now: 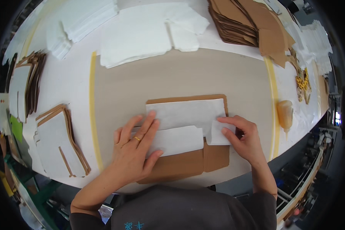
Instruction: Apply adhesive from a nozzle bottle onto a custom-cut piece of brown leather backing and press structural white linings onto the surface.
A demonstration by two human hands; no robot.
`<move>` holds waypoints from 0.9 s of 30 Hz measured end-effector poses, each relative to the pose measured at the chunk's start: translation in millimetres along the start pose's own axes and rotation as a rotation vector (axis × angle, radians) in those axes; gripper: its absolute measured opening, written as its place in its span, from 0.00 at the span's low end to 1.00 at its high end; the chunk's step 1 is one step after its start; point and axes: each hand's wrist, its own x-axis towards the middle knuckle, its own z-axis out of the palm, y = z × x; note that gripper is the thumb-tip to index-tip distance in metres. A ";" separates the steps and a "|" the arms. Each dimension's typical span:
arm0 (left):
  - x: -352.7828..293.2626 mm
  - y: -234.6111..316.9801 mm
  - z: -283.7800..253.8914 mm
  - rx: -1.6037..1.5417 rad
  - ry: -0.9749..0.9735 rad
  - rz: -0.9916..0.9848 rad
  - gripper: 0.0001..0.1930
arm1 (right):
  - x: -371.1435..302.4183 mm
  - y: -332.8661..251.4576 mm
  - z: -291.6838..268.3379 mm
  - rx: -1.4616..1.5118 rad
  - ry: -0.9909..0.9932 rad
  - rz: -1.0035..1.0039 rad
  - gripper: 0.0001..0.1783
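Observation:
In front of me lies a brown cardboard piece (176, 165) with a slit near its right side. A thin white sheet (188, 111) covers its far half, and its near part is folded back on itself. My left hand (136, 147) rests flat on the left of the sheet, fingers stretched out, with a ring on one finger. At the right, my right hand (243, 136) pinches a small flap of the same sheet between thumb and fingertips. The sheet under my left palm is hidden.
White sheets (138, 34) and brown cardboard pieces (237, 23) are stacked at the far side. Sheet-covered cardboard (57, 142) lies at the left, with another pile (23, 86) beyond. A squeeze bottle (285, 115) of amber liquid is at the right. Yellow tape (94, 111) edges the grey work area.

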 end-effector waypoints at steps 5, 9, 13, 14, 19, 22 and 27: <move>6.6 5.4 -5.2 0.080 -0.006 -0.022 0.32 | 1.4 2.6 -2.3 0.023 -0.008 -0.033 0.12; 33.0 19.6 -12.5 0.092 -0.055 0.105 0.31 | 0.0 1.1 -5.0 0.059 -0.015 -0.015 0.13; 77.9 42.2 -1.9 -0.015 -0.129 0.371 0.28 | -1.1 -1.7 -6.7 0.045 -0.029 -0.021 0.12; 89.4 42.3 5.8 -0.059 -0.145 0.426 0.27 | -0.1 0.8 -6.0 0.051 -0.027 -0.019 0.12; 106.8 41.3 21.7 0.037 -0.064 0.491 0.26 | -3.2 3.3 -4.2 0.044 -0.020 -0.067 0.13; 106.7 42.9 20.9 0.062 -0.053 0.485 0.26 | -4.4 4.4 -3.9 0.014 -0.013 -0.100 0.14; 115.7 40.9 22.6 -0.069 -0.118 0.439 0.27 | -11.2 3.1 -5.4 0.002 0.008 -0.075 0.18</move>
